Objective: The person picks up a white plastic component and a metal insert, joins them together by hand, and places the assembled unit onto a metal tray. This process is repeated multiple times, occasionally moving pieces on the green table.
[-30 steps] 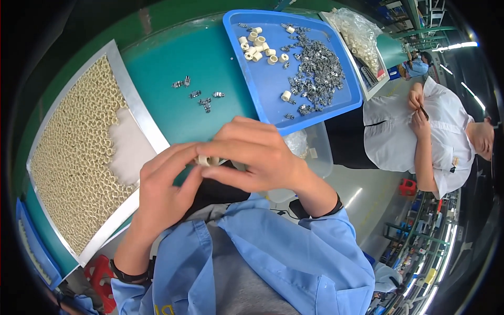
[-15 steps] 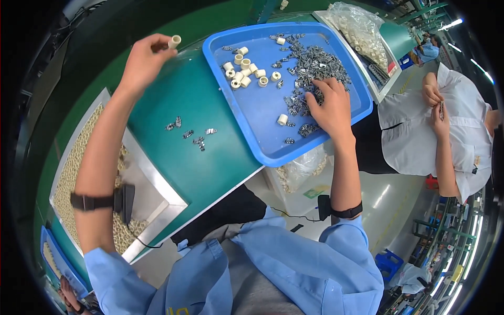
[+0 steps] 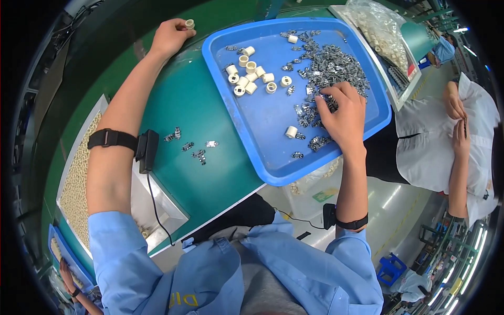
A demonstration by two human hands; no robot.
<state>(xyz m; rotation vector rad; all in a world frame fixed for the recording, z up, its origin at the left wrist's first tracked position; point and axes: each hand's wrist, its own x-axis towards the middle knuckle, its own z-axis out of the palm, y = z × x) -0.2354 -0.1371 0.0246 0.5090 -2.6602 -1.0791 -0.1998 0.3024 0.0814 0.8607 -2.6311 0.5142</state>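
Though earlier nearer, left hand (image 3: 171, 39) seemingly outstretched

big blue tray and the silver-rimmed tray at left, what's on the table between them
The head view shows a few small metal pieces there, on the green tabletop.

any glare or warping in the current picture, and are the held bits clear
Head view: the blue tray's edges bow, corners go black; head view: glare streaks the floor; head view: the cream cylinder in the left hand reads clearly, pieces under the right hand don't.
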